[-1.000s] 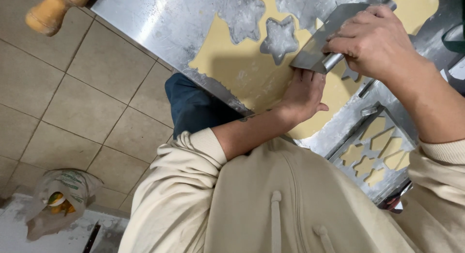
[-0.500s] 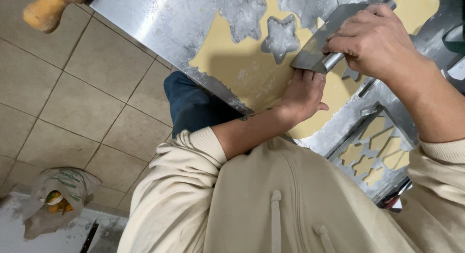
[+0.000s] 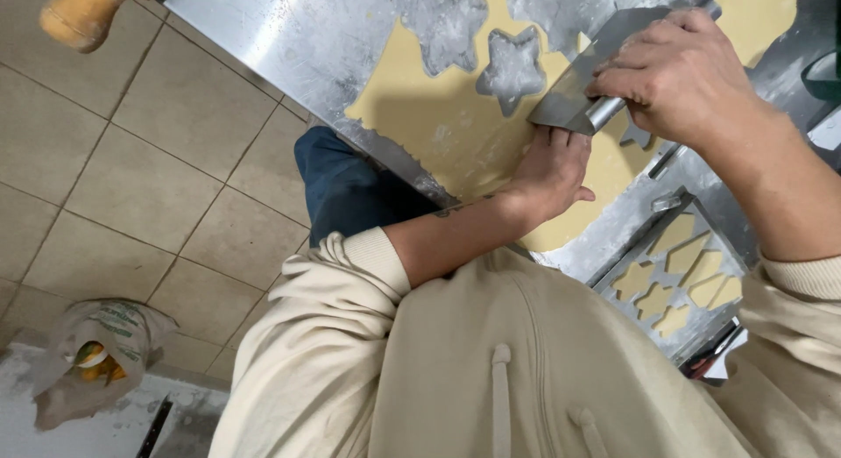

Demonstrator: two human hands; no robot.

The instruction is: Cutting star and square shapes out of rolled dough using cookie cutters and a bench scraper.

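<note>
Both hands point(image 3: 613, 116) crowd scraper point(image 3: 583, 90) on dough point(image 3: 438, 116) (table edge point(image 3: 385, 151) near).

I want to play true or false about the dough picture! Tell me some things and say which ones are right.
1. The right hand grips a metal scraper. True.
2. The holes cut in the dough sheet are round. False: they are star-shaped.
3. The left hand rests flat on the dough. True.
4. The floor is wooden planks. False: it is beige tiles.
5. Cut star pieces lie on a tray at the lower right. True.
</note>
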